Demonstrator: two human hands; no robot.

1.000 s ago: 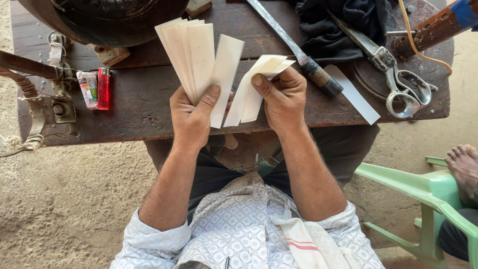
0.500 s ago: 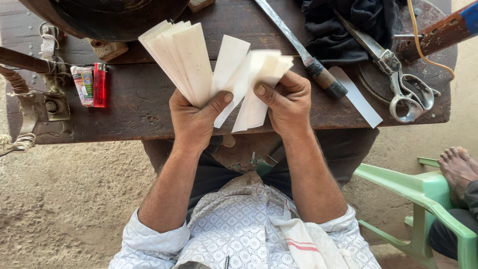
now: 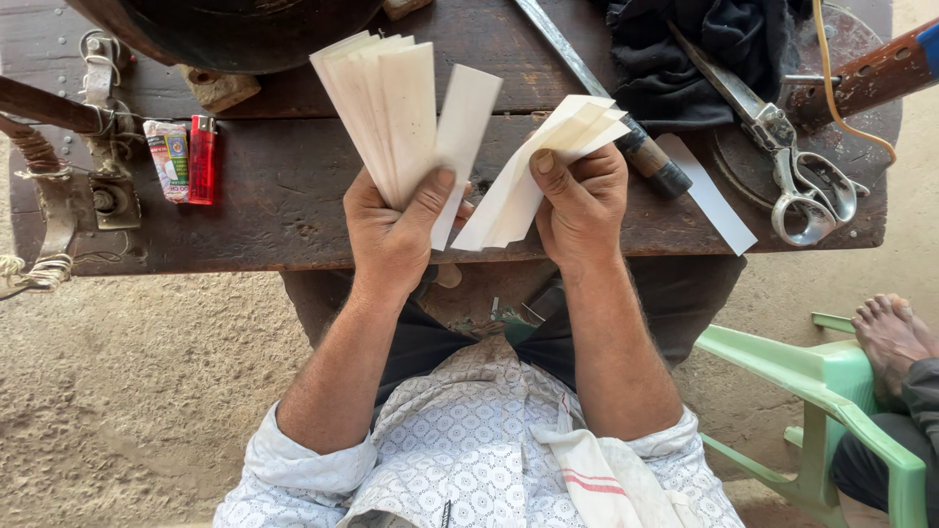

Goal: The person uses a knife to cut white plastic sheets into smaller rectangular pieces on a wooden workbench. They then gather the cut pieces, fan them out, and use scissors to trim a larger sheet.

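Head view: your left hand [image 3: 396, 230] is clamped around a fan of pale cream paper strips [image 3: 391, 108], thumb pressed across the front near their lower ends, fingers curled behind. One strip [image 3: 460, 147] stands apart at the 3 o'clock edge of that fan, tilted off from the rest but pinched in the same grip. Your right hand [image 3: 582, 200] is closed on a second, smaller bundle of the same cream strips [image 3: 548, 166], thumb on top, strips fanning up toward 1 o'clock. Neither hand is open; both are full.

Progress, as a judgement: the strips look split between two bundles, larger lot at left, smaller at right, so the sorting or counting reads as partway through. How many are left to handle, I can't tell; the strips overlap too much.

Both bundles sit above the near edge of the dark worn wooden bench [image 3: 284, 196], not resting on it. One loose white strip [image 3: 709, 196] lies flat on the bench at 3 o'clock from your right hand, beside the dark-handled metal tool [image 3: 626, 127]. Large steel shears [image 3: 792, 166] are further out at 3 o'clock. A red lighter [image 3: 202, 158] is at 9 o'clock, well apart.
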